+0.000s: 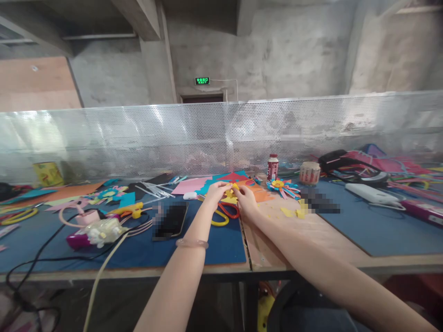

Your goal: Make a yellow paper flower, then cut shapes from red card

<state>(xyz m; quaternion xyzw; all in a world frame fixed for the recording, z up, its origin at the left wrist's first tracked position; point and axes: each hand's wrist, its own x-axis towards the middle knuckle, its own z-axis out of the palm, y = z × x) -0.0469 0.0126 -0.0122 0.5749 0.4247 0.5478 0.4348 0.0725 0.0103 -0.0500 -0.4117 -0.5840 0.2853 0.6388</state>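
Note:
Both hands meet over the middle of the table, fingers close together around a small yellow paper piece (pixel 235 186). My left hand (pixel 217 191) pinches it from the left, and my right hand (pixel 246 198) has its fingers closed on it from the right. The piece's exact shape is partly hidden by the fingers. Just below the hands lie more yellow paper pieces (pixel 229 198). Scissors with a yellow loop (pixel 220 218) and a red loop (pixel 232 212) rest beneath the hands, their blades hidden. Orange paper (pixel 261 191) lies behind my right hand.
A phone (pixel 171 220) lies left of my forearm. Farther left are a glue gun (pixel 126 209), cables and a power strip (pixel 100 233). A blue paper flower (pixel 281 186), a red-capped bottle (pixel 272 167) and a jar (pixel 309 173) stand at right. A perforated metal screen (pixel 138 138) closes the back.

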